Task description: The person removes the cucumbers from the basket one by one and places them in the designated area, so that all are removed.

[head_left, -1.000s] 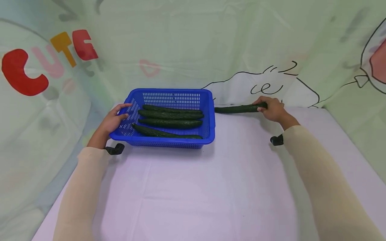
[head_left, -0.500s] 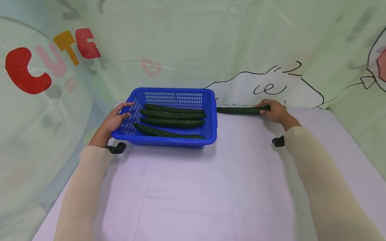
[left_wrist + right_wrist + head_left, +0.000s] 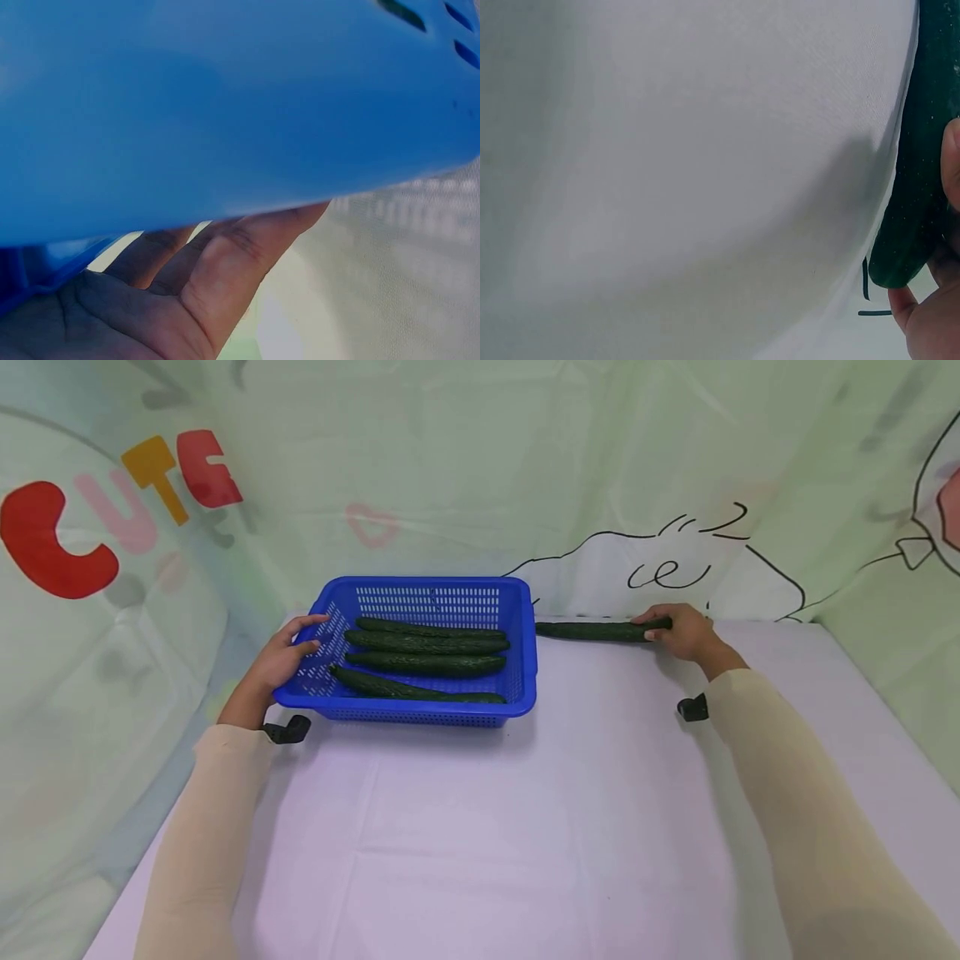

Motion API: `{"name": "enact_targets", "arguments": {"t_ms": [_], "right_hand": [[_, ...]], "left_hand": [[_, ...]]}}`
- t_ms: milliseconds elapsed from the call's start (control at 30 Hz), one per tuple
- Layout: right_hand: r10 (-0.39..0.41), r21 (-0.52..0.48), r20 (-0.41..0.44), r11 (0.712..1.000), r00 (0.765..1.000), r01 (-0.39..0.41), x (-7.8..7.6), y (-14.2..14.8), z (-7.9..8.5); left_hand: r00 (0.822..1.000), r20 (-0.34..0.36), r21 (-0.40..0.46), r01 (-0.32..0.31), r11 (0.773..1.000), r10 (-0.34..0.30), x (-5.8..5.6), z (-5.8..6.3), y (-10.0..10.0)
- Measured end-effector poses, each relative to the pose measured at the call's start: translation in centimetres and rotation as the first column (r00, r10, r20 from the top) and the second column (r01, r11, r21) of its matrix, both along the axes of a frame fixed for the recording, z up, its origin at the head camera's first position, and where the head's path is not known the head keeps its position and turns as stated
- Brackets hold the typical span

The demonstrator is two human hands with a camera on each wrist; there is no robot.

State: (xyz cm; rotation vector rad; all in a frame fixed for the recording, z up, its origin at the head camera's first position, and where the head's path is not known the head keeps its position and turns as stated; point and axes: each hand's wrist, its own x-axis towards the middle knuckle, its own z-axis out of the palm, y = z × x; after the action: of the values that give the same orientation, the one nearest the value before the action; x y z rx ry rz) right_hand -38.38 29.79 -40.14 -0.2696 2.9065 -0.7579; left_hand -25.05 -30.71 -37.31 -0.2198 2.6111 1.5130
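A blue plastic basket stands at the back left of the table, with several dark green cucumbers lying lengthwise in it. My left hand holds the basket's left rim, thumb over the edge. In the left wrist view its fingers lie under the blue rim. One more cucumber lies on the cloth just right of the basket. My right hand grips that cucumber's right end. The right wrist view shows this end with fingers curled round it.
A pale lilac cloth covers the table. A printed green backdrop hangs close behind the basket and wraps round both sides. Black wrist straps show at both cuffs.
Only the head view has shifted a little. Both hands keep the same holds, and the loose cucumber stays beside the basket.
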Motion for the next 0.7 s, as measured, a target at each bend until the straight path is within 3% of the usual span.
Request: {"name": "enact_targets", "arguments": {"t_ms": [300,700], "right_hand": [[-0.061,0.011,0.054,0.998,0.997,0.06,0.12,0.19,0.15],[-0.008,0.099,0.077,0.995,0.997,0.001,0.07,-0.35,0.92]], "left_hand": [[1.0,-0.001,-0.007,-0.004,1.0,0.004,-0.08,-0.02,-0.1],[1.0,0.001,0.008,-0.001,1.0,0.001,-0.01,0.08,-0.1]]}}
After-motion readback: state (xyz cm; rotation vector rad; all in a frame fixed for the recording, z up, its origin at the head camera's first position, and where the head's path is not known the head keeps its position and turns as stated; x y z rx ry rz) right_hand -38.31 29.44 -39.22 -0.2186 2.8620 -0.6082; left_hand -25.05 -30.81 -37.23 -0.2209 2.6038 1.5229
